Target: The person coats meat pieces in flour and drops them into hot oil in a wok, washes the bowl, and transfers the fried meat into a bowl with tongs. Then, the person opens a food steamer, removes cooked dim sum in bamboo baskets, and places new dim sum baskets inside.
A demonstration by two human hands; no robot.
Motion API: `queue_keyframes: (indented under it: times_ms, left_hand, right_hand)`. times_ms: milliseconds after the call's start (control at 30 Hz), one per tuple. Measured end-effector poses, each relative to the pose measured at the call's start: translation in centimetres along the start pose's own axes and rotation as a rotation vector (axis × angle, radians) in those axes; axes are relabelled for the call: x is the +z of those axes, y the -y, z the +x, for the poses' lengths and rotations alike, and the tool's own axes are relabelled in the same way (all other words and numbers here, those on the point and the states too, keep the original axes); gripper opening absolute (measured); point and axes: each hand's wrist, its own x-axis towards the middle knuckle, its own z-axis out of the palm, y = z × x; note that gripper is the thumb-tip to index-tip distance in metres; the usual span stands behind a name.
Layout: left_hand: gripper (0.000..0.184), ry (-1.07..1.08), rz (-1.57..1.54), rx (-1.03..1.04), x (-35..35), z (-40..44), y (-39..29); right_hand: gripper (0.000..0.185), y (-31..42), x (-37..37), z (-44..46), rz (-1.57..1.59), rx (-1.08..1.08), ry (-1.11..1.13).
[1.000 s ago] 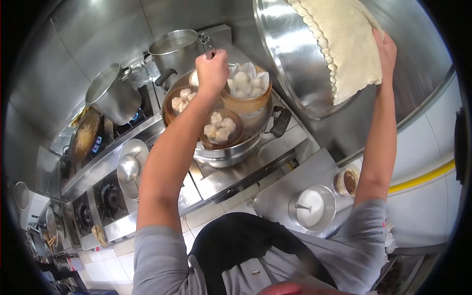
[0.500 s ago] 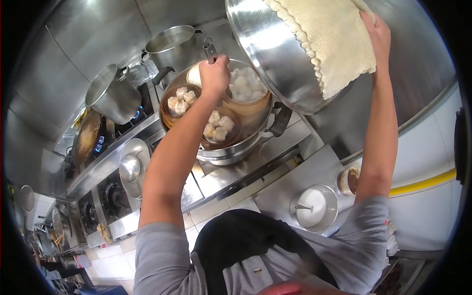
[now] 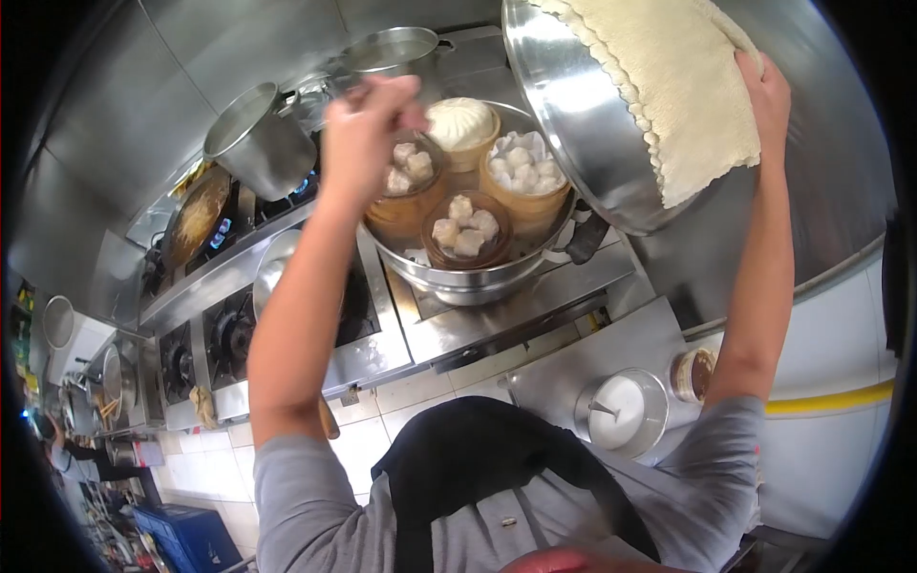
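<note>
A commercial-style kitchen (image 3: 95,143), fitted out in steel.
Gas burners (image 3: 229,334) line the range, blue flames (image 3: 222,232) showing near a tall pot (image 3: 272,153) and a pan (image 3: 198,222); bamboo baskets (image 3: 531,208) of dumplings (image 3: 467,229) sit in a wide steamer (image 3: 458,281), pale tiles (image 3: 411,420) cover the floor, and another person (image 3: 81,465) shows farther off.

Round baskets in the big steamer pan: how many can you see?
4, all in the pan: a far basket, a right basket, a near basket and a left basket. More may be stacked beneath.
</note>
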Motion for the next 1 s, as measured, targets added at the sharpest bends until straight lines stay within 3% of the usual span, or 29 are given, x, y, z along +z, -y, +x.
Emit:
queue_keyframes:
  times_ms: [100,233,400,600,667,833,1000]
  left_hand:
    - [0.022,-0.045,-0.068,0.073,-6.3,-2.1,-0.7]
    - [0.023,-0.146,-0.156,0.070,-9.3,-2.8,0.8]
    - [0.025,-0.183,-0.126,0.079,-8.8,-0.9,2.5]
    - [0.023,-0.048,0.018,0.009,-8.3,1.1,5.0]
    - [0.022,-0.090,-0.119,-0.108,-8.1,1.3,5.6]
    - [0.023,-0.232,0.021,-0.090,-8.4,2.5,5.5]
    - [0.021,-0.179,-0.105,-0.080,-9.8,2.1,5.9]
  right_hand:
    - [0.046,0.7,0.9,-0.4,-0.015,0.003,0.019]
    - [0.047,1.4,2.6,0.5,-0.087,-0.058,0.093]
    - [0.046,3.2,4.3,-0.5,-0.167,-0.108,0.103]
    - [0.043,4.6,4.2,-0.9,-0.138,-0.068,0.155]
    - [0.042,4.7,4.1,-1.0,-0.158,-0.092,0.144]
    - [0.044,4.9,3.9,-1.2,-0.148,-0.076,0.146]
    - [0.046,5.1,4.2,-1.1,-0.192,-0.097,0.142]
